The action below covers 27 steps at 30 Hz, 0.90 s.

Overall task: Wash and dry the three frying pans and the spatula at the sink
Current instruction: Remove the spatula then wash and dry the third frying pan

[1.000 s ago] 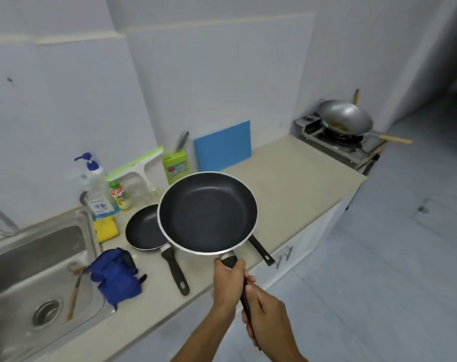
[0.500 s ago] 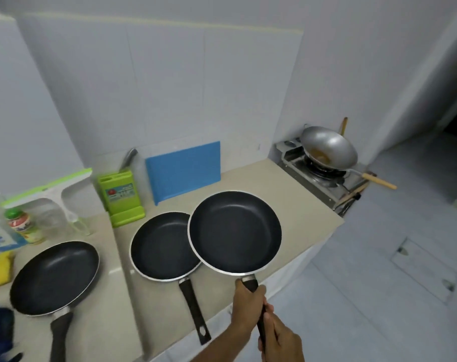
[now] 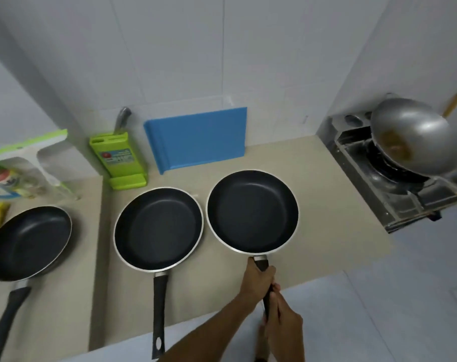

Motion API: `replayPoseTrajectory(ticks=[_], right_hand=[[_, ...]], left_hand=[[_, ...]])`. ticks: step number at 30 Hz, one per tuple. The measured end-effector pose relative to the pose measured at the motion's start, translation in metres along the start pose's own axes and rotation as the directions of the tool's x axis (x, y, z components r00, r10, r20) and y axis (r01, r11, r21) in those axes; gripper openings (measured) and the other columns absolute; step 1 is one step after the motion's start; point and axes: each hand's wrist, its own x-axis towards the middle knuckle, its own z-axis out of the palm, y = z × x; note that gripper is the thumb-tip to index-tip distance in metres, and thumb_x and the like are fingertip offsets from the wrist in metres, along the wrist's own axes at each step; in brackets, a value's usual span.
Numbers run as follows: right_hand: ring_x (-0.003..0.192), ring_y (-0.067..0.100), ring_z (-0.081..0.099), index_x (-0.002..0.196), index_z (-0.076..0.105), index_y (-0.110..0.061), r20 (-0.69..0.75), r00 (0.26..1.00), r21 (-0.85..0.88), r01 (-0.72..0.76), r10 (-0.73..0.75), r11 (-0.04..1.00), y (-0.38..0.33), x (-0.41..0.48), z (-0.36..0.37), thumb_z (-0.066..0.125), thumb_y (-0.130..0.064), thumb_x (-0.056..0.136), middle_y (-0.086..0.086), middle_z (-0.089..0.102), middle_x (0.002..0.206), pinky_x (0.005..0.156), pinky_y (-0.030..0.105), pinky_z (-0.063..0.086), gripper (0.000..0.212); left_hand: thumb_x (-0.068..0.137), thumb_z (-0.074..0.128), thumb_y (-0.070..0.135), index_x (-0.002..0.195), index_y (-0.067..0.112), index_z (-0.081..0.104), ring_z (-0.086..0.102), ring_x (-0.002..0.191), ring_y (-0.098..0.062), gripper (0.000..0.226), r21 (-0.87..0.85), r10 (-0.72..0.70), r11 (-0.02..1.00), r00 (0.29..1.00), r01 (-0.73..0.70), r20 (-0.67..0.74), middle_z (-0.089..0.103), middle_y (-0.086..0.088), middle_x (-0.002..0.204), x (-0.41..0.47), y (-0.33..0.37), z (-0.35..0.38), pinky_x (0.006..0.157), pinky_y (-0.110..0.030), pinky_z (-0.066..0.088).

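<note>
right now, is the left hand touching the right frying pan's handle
Touching. The head view shows the left hand curled round the handle of the right frying pan near the pan; the right hand grips it lower down.

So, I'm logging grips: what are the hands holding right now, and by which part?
Both grip the rightmost frying pan by its black handle: left hand up near the pan, right hand lower down.

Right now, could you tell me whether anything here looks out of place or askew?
The wok sits tilted on the stove with brown residue inside; the handle of the middle pan overhangs the counter edge.
</note>
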Motion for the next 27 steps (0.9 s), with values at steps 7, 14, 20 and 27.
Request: replayPoseTrajectory(ticks=[7, 14, 20, 27], right_hand=[[0.054, -0.003, 0.062, 0.12, 0.073, -0.014, 0.138, 0.99, 0.041, 0.012, -0.018, 0.999, 0.042, 0.071, -0.01, 0.053, -0.024, 0.096, -0.012, 0.065, 0.057, 0.049, 0.002, 0.041, 0.033], [0.064, -0.001, 0.066, 0.12, 0.072, -0.009, 0.146, 0.987, 0.051, 0.054, -0.06, 0.997, 0.066, 0.099, -0.009, 0.035, -0.048, 0.099, 0.0, 0.076, 0.073, 0.052, 0.013, 0.052, 0.058], [0.06, 0.007, 0.067, 0.115, 0.075, -0.017, 0.089, 0.995, 0.022, 0.039, -0.041, 0.999, 0.067, 0.102, -0.003, 0.013, -0.076, 0.094, -0.001, 0.077, 0.074, 0.056, 0.018, 0.052, 0.089], [0.053, 0.011, 0.063, 0.106, 0.076, -0.003, 0.117, 0.987, -0.004, 0.114, -0.112, 0.994, 0.061, 0.102, 0.0, 0.04, -0.038, 0.1, 0.006, 0.076, 0.071, 0.045, 0.013, 0.041, 0.051]], left_hand=[[0.088, 0.057, 0.01, 0.109, 0.01, 0.047, 0.067, 0.061, -0.026, 0.024, -0.093, -0.03, 0.996, 0.992, 0.018, -0.121, 0.062, -0.013, 0.071, 0.047, 0.013, 0.035, 0.061, -0.036, 0.06], [0.085, 0.058, 0.016, 0.108, 0.009, 0.049, 0.068, 0.062, -0.024, 0.026, -0.057, -0.048, 0.998, 0.985, 0.039, -0.168, 0.065, -0.008, 0.068, 0.072, 0.014, 0.053, 0.066, -0.04, 0.061], [0.087, 0.056, 0.01, 0.108, 0.002, 0.05, 0.069, 0.057, -0.019, 0.023, -0.013, -0.02, 1.0, 0.986, 0.018, -0.166, 0.063, -0.002, 0.06, 0.081, 0.006, 0.053, 0.057, -0.028, 0.057], [0.084, 0.058, 0.015, 0.114, 0.003, 0.051, 0.067, 0.059, -0.02, 0.033, -0.001, -0.02, 1.0, 0.988, 0.02, -0.155, 0.063, -0.005, 0.065, 0.094, -0.007, 0.051, 0.063, -0.032, 0.061]])
